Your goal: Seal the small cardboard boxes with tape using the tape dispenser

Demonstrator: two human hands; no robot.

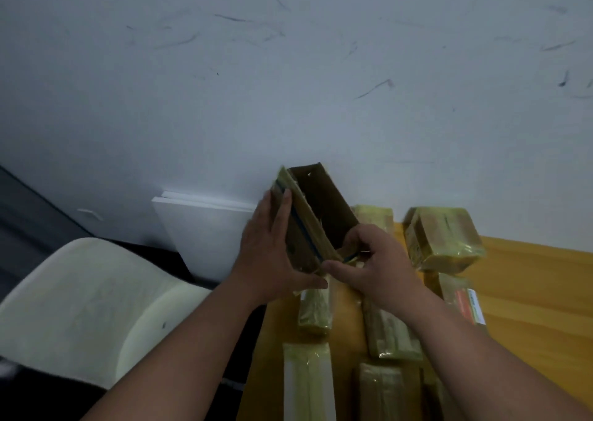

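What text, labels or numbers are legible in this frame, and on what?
No text can be read.
Orange-and-white label on a taped box at the right: print too blurred.
Open cardboard box held by the left hand and right hand: blue stripe only, no lettering visible.
Taped box further back: markings blurred.

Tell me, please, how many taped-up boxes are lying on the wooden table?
7 visible: one far centre, one far right, one at the right edge, two mid-table, two nearest. The arms may hide more.
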